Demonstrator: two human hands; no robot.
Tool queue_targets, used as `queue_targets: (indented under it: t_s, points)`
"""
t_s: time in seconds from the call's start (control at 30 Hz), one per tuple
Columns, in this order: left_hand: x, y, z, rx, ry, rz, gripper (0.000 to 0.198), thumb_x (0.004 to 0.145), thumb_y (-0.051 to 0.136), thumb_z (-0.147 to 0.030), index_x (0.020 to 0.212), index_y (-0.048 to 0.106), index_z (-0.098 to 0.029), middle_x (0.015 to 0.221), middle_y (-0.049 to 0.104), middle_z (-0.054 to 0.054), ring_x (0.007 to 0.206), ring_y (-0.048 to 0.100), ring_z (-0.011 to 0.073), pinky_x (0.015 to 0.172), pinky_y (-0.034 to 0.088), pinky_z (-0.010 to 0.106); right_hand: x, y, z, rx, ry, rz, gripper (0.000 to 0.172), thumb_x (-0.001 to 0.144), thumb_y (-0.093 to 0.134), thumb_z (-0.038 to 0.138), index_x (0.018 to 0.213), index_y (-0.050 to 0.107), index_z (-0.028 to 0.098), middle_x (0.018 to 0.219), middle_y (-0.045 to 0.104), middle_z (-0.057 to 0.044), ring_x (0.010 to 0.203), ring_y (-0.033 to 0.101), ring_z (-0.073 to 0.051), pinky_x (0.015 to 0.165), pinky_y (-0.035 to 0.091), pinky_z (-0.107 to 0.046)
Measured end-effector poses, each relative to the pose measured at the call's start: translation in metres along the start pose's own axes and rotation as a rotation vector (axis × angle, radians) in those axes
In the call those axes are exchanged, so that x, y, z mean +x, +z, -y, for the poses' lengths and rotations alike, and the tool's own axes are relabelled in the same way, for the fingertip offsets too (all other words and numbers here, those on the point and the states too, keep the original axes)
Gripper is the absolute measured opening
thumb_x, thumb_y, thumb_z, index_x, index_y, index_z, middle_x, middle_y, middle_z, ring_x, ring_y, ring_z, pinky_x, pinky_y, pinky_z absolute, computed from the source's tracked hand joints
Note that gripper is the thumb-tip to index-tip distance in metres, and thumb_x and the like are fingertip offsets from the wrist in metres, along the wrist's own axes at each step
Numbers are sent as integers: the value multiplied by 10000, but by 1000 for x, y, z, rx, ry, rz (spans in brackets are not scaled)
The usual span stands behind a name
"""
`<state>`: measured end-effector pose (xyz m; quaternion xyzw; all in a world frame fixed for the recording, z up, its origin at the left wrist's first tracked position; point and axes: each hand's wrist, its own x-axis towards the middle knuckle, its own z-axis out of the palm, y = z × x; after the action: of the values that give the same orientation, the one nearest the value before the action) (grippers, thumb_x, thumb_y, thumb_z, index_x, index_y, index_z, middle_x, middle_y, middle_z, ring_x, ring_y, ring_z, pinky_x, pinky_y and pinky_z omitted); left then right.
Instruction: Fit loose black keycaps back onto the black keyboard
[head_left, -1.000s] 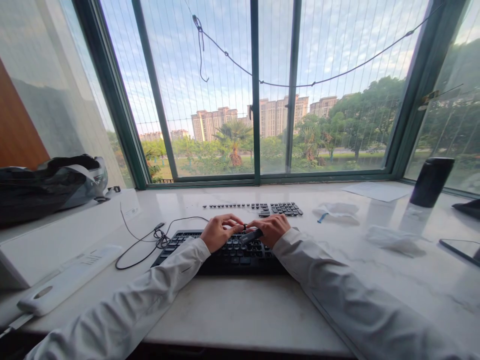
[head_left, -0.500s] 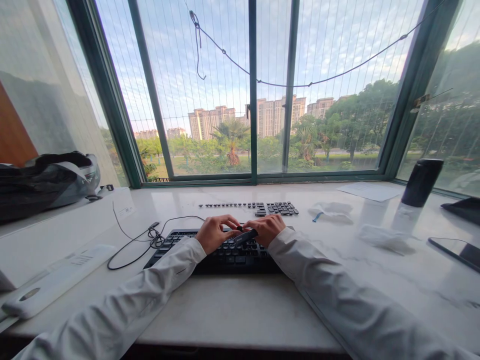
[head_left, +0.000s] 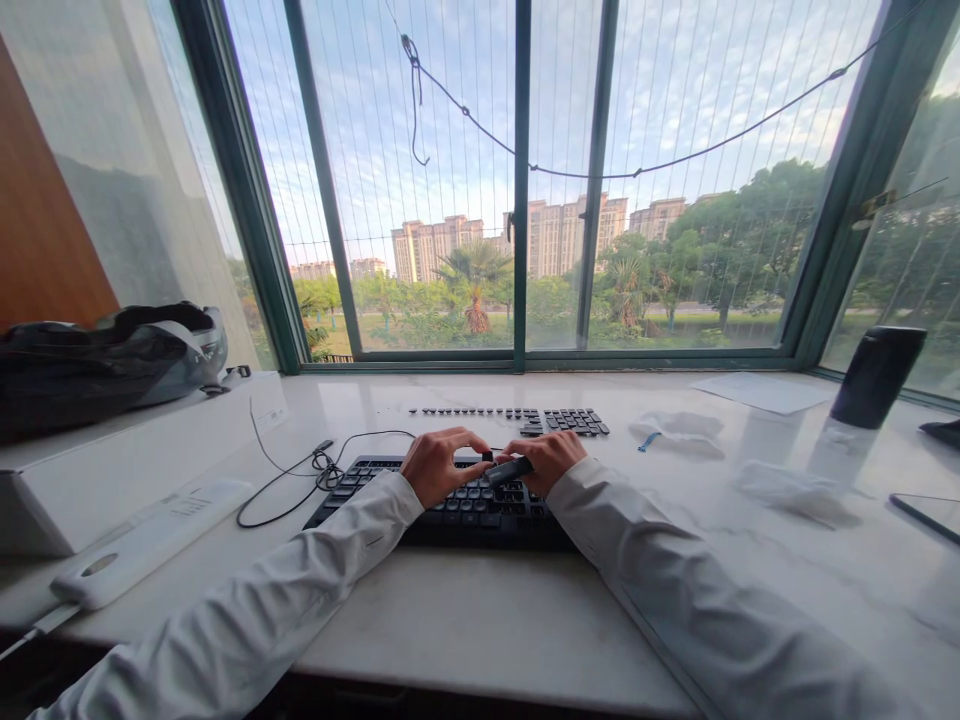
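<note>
A black keyboard (head_left: 420, 505) lies on the white marble sill in front of me, its cable (head_left: 300, 470) curling off to the left. My left hand (head_left: 442, 465) rests over the keys with fingertips pinched at a small dark piece near the keyboard's middle. My right hand (head_left: 547, 460) grips a dark stick-shaped tool (head_left: 508, 470) that points left toward the left fingers. Behind the keyboard, loose black keycaps (head_left: 525, 418) lie in rows on the sill.
A dark bag (head_left: 105, 355) sits on a white box (head_left: 135, 450) at left, with a white flat device (head_left: 142, 545) in front. Crumpled white cloths (head_left: 679, 428), a sheet of paper (head_left: 765, 390), a black bottle (head_left: 874, 378) and a phone (head_left: 926, 515) lie to the right.
The view shifted slightly. Both hands stay over the keyboard's middle, the tool still in my right hand, the fingers working at the same spot.
</note>
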<state>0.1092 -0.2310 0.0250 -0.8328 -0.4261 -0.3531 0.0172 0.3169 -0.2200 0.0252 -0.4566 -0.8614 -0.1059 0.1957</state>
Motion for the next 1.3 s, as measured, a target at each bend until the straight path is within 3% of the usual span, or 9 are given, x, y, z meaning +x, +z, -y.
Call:
queue_targets:
  t_s: [0.3, 0.43, 0.53, 0.63, 0.73, 0.87, 1.0, 1.13, 1.3]
  points:
    - [3, -1, 8, 55, -37, -48, 234, 768, 594, -396, 902, 676, -223, 915, 687, 14, 721, 599, 153, 748, 461, 257, 0, -8, 4, -97, 49, 34, 381, 829, 407, 542, 881, 675, 276, 788, 706, -46, 743, 640, -210, 637, 381, -282]
    - [5, -1, 14, 83, -19, -28, 265, 823, 522, -419, 911, 690, -234, 965, 693, 19, 821, 626, 174, 828, 455, 275, 1, -8, 1, -129, 73, 61, 427, 845, 356, 564, 884, 672, 280, 787, 701, -48, 730, 638, -219, 665, 406, -313]
    - [7, -2, 23, 108, -6, 8, 310, 862, 457, -430, 946, 702, -259, 984, 698, 14, 906, 628, 190, 849, 448, 282, 2, -7, -7, -146, 109, 78, 479, 850, 322, 586, 897, 680, 270, 819, 700, -74, 753, 637, -226, 690, 416, -337]
    - [10, -5, 32, 147, -5, -36, 308, 861, 460, -441, 959, 705, -283, 990, 695, 10, 906, 627, 192, 829, 452, 282, 3, -8, -21, -164, 152, 85, 501, 853, 308, 587, 916, 685, 262, 844, 697, -94, 763, 639, -240, 690, 423, -356]
    - [17, -8, 40, 196, 1, -58, 303, 853, 471, -448, 945, 712, -290, 965, 698, 11, 866, 634, 189, 795, 459, 278, 3, -10, -37, -176, 223, 83, 441, 861, 344, 525, 911, 687, 253, 845, 694, -103, 774, 638, -232, 701, 423, -352]
    - [38, -6, 49, 277, 14, 6, 298, 837, 489, -439, 921, 721, -273, 945, 710, 24, 899, 636, 206, 820, 450, 284, 3, -10, -53, -181, 292, 68, 368, 857, 386, 429, 893, 693, 230, 866, 689, -117, 801, 633, -233, 704, 423, -350]
    - [69, 7, 55, 375, 5, 111, 257, 798, 540, -399, 912, 727, -264, 890, 720, 47, 866, 643, 216, 796, 449, 277, 4, -7, -60, -183, 316, 105, 321, 820, 443, 381, 908, 693, 198, 907, 680, -140, 840, 626, -260, 710, 424, -372]
    - [98, 33, 61, 455, 20, 235, 231, 800, 539, -357, 888, 734, -272, 879, 722, 37, 810, 647, 201, 762, 446, 274, 6, -4, -68, -182, 363, 164, 298, 771, 505, 350, 955, 678, 191, 970, 662, -144, 888, 609, -267, 735, 416, -375]
    - [119, 70, 69, 468, -31, 263, 207, 783, 562, -359, 850, 742, -281, 887, 722, 26, 841, 641, 199, 746, 446, 269, 7, -2, -77, -175, 427, 195, 316, 737, 534, 325, 996, 661, 195, 1000, 643, -141, 916, 593, -266, 758, 408, -382]
